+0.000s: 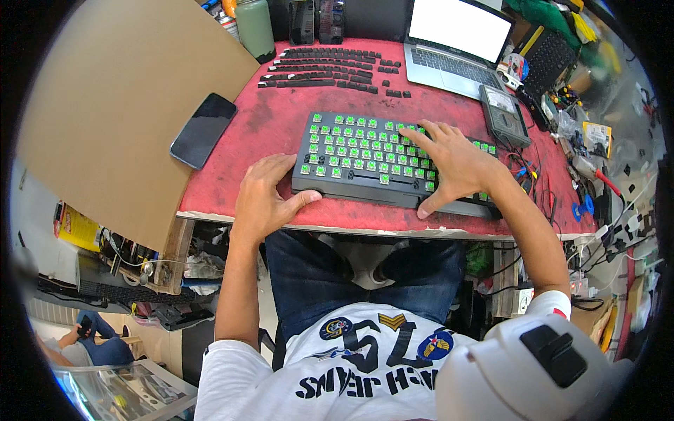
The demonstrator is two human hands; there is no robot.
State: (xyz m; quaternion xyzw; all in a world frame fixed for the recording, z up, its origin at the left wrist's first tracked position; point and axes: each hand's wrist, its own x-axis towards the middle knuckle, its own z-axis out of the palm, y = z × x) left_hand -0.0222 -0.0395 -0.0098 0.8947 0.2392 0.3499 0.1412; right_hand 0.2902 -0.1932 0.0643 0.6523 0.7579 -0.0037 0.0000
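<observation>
A dark keyboard [366, 184] without keycaps lies near the front edge of the red-topped table, at a slight slant. Rows of green switches with pale bases stand exposed on it. My left hand [261, 193] grips its front left corner, thumb against the front side and fingers along the left end. Across the right half spreads my right hand [460, 163]: its fingertips reach the back rows of switches and its thumb rests at the front edge. The switches under the right palm are hidden. Farther back, black keycaps [319, 68] lie in rows on the table.
A black phone [203, 131] rests on a large cardboard sheet [133, 98] at the left. An open laptop [453, 59], a green bottle [254, 29] and two dark phones stand at the back. To the right are an analog meter [504, 116], cables and a red-handled tool [595, 174].
</observation>
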